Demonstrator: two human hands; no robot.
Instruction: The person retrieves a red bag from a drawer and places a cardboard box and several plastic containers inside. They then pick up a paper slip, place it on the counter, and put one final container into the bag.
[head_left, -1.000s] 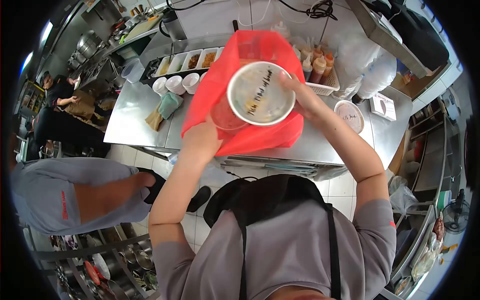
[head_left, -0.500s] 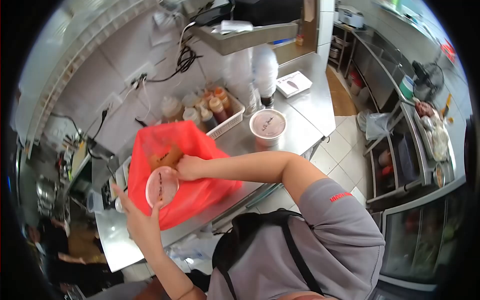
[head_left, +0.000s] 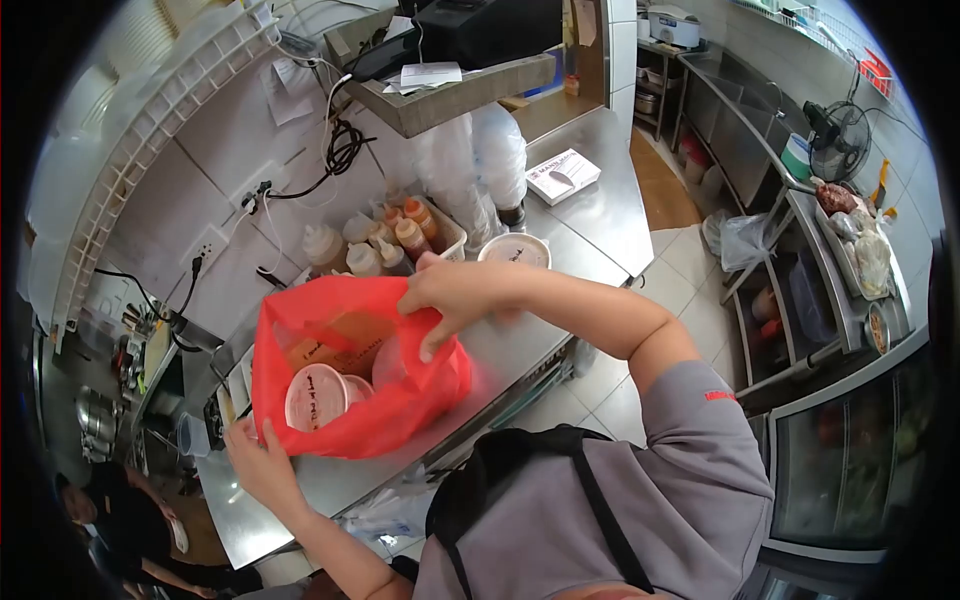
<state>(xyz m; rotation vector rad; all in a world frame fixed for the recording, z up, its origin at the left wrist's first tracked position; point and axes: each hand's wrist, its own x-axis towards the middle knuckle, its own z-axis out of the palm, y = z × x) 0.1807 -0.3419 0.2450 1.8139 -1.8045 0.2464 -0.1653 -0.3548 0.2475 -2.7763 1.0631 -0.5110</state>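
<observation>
A red plastic bag stands on the steel table with its mouth gaping upward. Inside it sit a round lidded tub with handwriting on the lid and a brown paper packet behind; other contents are partly hidden by the bag. My left hand pinches the bag's near left edge. At the opposite side, my right hand has its fingers curled over the rim. A second lidded tub stands on the table just beyond my right forearm, which partly covers it.
Behind the bag, a white basket holds several sauce bottles. Wrapped stacks of clear cups and a white box stand farther right. A shelf overhangs the table. Another person is at the lower left.
My right hand has come out of the bag to its right rim. My left hand has left the tub for the bag's edge. The written-on tub now sits lower inside the bag.
</observation>
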